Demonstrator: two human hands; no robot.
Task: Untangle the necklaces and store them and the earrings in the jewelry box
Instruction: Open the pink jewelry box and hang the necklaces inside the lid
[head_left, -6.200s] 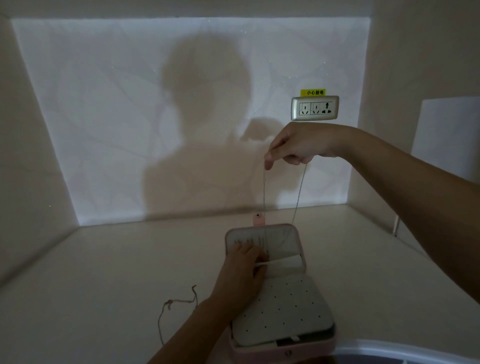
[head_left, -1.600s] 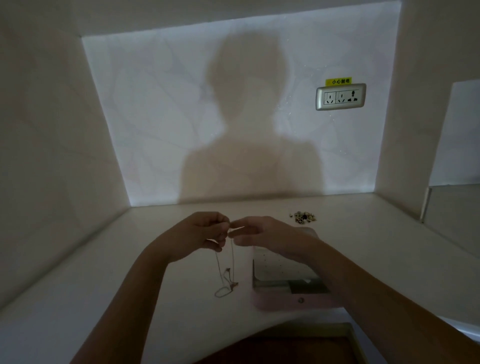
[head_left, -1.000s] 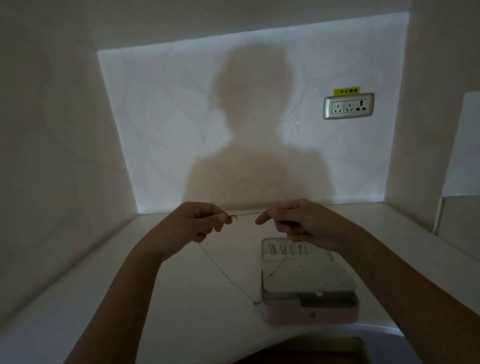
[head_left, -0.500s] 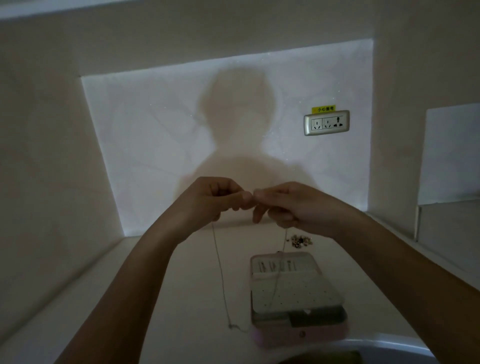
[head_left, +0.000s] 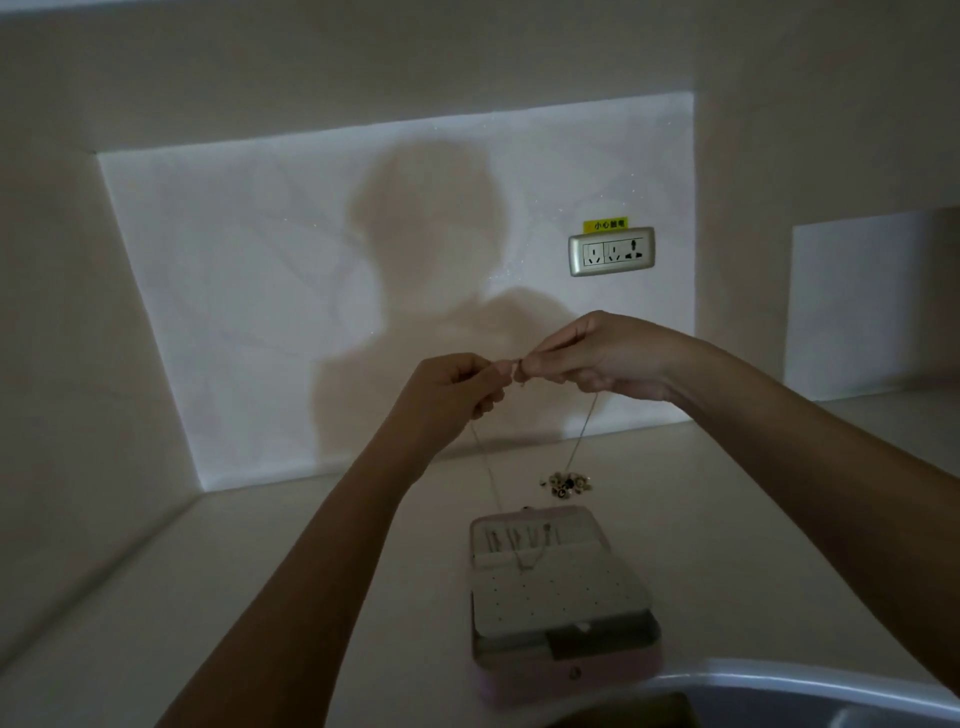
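Both hands are raised in front of the wall, fingertips nearly meeting. My left hand (head_left: 454, 387) and my right hand (head_left: 597, 358) each pinch one end of a thin necklace chain (head_left: 488, 473). The chain hangs from them in a long loop, and its lowest part dangles over the open pink jewelry box (head_left: 563, 603) on the counter. The box shows a white dotted panel and a row of hooks along its far side. A small pile of earrings (head_left: 567, 483) lies on the counter just behind the box.
A cream counter (head_left: 260, 597) runs into a wall corner on the left. A silver power socket (head_left: 611, 251) with a yellow label sits on the back wall. A pale curved rim (head_left: 779, 686) shows at the bottom right.
Over the last half second both hands have stayed together on the chain and shifted slightly right and up; the loop now hangs over the box's hook row instead of left of the box.
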